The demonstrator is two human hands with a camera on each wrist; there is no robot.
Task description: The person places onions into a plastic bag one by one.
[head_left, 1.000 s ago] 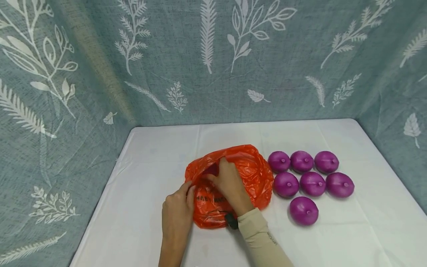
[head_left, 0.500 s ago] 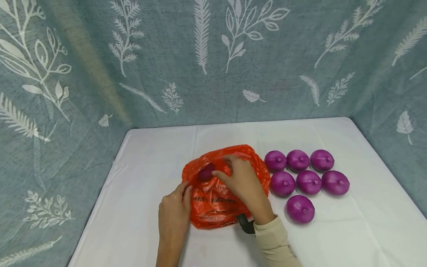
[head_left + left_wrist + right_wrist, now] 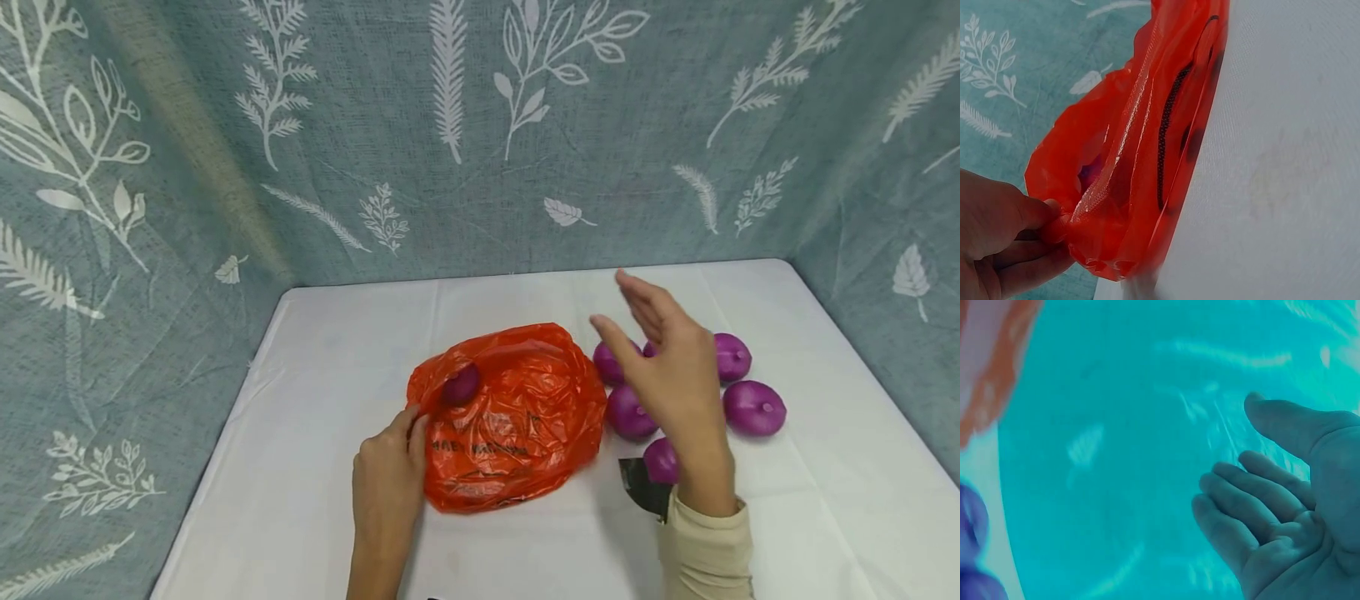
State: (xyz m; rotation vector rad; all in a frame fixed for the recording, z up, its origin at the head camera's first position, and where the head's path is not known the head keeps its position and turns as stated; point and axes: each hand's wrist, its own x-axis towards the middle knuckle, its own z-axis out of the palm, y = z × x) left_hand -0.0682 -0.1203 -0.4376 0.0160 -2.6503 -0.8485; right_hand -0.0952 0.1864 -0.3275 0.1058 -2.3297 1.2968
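white tabletop (image 3: pixel 322 350) with a red bag (image 3: pixel 517 433) held by its rim
the bag lies spread, its left rim pinched between thumb and fingers of the left hand (image 3: pixel 387 485), probably to keep its mouth from collapsing; the right hand (image 3: pixel 677 377) hovers by the loose purple balls (image 3: pixel 754 408), thumb and fingers apart, holding nothing. those sit clustered just beside the bag, perhaps for a short reach, while a single purple ball (image 3: pixel 461 386) rests inside, near the pinched edge.

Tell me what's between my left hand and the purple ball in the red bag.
In the head view, the edge of the red plastic bag lies between your left hand and the purple ball.
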